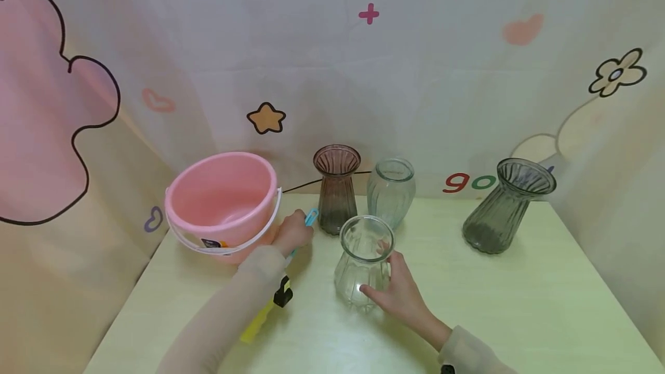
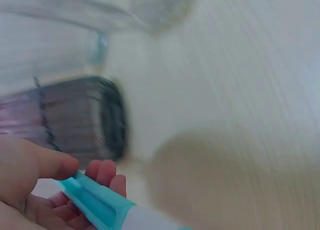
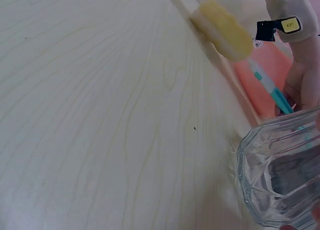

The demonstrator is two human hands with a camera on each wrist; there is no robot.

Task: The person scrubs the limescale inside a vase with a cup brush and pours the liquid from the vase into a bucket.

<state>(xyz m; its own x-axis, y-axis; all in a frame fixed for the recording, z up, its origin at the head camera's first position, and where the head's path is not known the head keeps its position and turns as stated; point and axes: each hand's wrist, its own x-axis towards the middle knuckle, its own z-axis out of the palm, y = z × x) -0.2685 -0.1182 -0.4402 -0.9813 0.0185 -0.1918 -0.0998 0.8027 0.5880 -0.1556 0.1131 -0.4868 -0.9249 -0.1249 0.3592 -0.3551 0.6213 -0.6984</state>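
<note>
My left hand (image 1: 294, 231) grips the teal-and-white handle of a sponge brush (image 2: 97, 202), beside the pink bucket. The brush's yellow sponge head (image 3: 225, 30) points back toward the near side of the table, partly hidden by the sleeve in the head view. In the middle, a clear glass vase (image 1: 353, 279) with a wide round rim is held by my right hand (image 1: 402, 290), thumb on the near side and fingers round the right side. Just behind stand a purple-brown fluted vase (image 1: 337, 201) and a pale clear vase (image 1: 391, 195).
The pink bucket (image 1: 223, 189) with a white handle stands at the back left. A grey fluted vase (image 1: 493, 218) is at the back right. A printed curtain (image 1: 415, 74) hangs behind the pale wooden table (image 1: 519, 305).
</note>
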